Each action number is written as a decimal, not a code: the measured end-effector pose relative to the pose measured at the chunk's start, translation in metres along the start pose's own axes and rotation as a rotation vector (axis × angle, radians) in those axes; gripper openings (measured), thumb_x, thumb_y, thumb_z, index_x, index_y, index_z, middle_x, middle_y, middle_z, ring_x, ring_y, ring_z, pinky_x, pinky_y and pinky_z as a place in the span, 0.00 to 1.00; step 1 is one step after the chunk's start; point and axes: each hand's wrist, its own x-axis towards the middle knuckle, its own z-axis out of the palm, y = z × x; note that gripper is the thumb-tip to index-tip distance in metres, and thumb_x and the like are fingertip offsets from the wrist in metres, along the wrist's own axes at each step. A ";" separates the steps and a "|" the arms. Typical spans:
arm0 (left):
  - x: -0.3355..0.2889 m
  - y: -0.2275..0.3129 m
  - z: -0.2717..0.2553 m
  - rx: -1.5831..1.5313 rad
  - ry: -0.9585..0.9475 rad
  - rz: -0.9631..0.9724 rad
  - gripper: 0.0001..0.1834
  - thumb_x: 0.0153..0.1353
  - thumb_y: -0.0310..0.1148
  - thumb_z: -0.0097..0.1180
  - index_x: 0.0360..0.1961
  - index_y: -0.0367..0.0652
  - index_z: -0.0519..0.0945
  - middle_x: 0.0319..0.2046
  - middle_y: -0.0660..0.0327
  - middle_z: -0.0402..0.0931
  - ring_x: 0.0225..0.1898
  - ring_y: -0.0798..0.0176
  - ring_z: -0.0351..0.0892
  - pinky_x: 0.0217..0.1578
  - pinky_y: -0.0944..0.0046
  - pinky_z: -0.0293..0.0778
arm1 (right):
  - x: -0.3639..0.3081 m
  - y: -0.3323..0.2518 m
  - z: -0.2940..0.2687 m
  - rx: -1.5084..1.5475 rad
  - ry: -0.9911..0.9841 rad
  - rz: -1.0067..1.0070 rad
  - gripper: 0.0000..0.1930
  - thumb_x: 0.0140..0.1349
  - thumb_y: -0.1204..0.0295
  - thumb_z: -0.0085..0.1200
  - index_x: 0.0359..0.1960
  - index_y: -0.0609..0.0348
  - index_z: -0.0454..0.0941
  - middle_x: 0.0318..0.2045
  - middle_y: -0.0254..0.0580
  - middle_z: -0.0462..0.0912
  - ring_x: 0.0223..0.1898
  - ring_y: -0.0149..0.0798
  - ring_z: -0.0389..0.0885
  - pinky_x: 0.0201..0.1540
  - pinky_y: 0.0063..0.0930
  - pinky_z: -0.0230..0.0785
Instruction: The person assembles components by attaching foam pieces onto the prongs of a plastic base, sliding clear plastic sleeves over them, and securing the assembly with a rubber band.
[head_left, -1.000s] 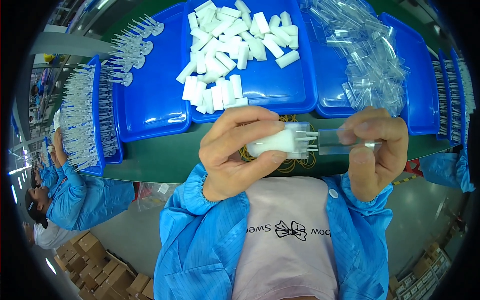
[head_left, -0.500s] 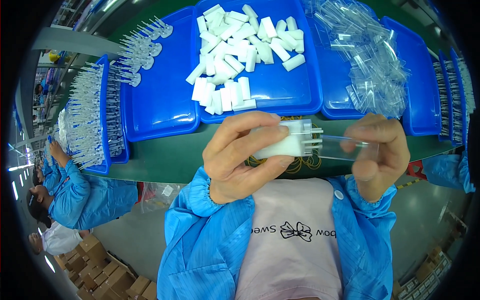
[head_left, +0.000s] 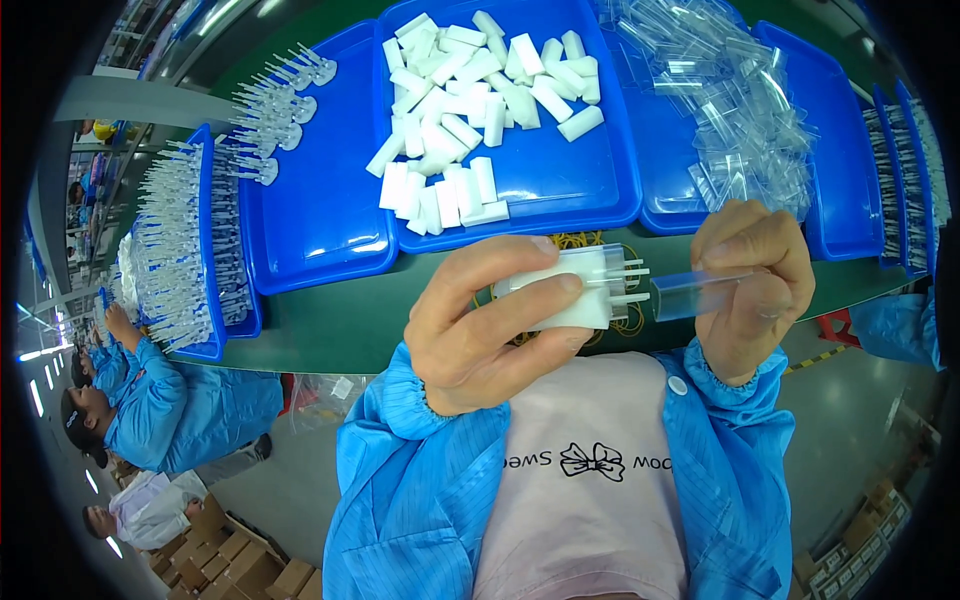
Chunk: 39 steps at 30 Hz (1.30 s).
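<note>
My left hand [head_left: 475,330] is closed around a white foam-like block [head_left: 583,314], with clear plastic showing about its right end. Thin white prongs [head_left: 632,297] stick out of that end toward the right. In my right hand [head_left: 752,245], a clear, flat plastic sleeve [head_left: 684,297] is pinched between thumb and fingers. Its left end lies just right of the prong tips, seemingly a little apart from them. My left fingers hide most of the block's left part.
White blocks [head_left: 467,190] are heaped in the middle blue tray [head_left: 565,190]. Clear sleeves [head_left: 750,130] fill the right tray. Pronged white pieces [head_left: 270,120] lie at the left tray [head_left: 320,210]; more stand in a bin [head_left: 180,240]. Yellow bands [head_left: 578,240] lie behind my hands. A co-worker [head_left: 170,400] sits left.
The clear sleeve in my right hand has drawn slightly away from the prongs and tilts up at its right end. My right fingers have curled more around it. My left hand keeps its hold.
</note>
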 end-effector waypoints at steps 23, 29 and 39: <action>0.006 -0.006 0.000 0.162 -0.122 0.173 0.18 0.35 0.22 0.68 0.33 0.38 0.80 0.38 0.50 0.76 0.37 0.54 0.78 0.35 0.62 0.77 | -0.001 0.014 0.012 0.046 -0.082 0.150 0.13 0.59 0.73 0.55 0.18 0.60 0.68 0.17 0.28 0.66 0.19 0.19 0.59 0.19 0.17 0.49; 0.003 -0.004 0.005 0.253 -0.100 0.070 0.19 0.36 0.24 0.70 0.33 0.37 0.81 0.36 0.52 0.77 0.37 0.54 0.78 0.35 0.62 0.76 | -0.002 0.020 0.012 0.047 -0.095 0.195 0.15 0.60 0.72 0.55 0.18 0.60 0.67 0.16 0.25 0.64 0.19 0.17 0.57 0.19 0.16 0.47; 0.000 -0.003 0.003 -0.698 0.090 -0.571 0.33 0.47 0.35 0.69 0.52 0.31 0.69 0.51 0.53 0.62 0.53 0.57 0.69 0.51 0.59 0.72 | 0.001 0.027 -0.003 -0.013 -0.056 0.174 0.15 0.61 0.71 0.54 0.17 0.59 0.67 0.16 0.23 0.62 0.19 0.17 0.55 0.20 0.17 0.46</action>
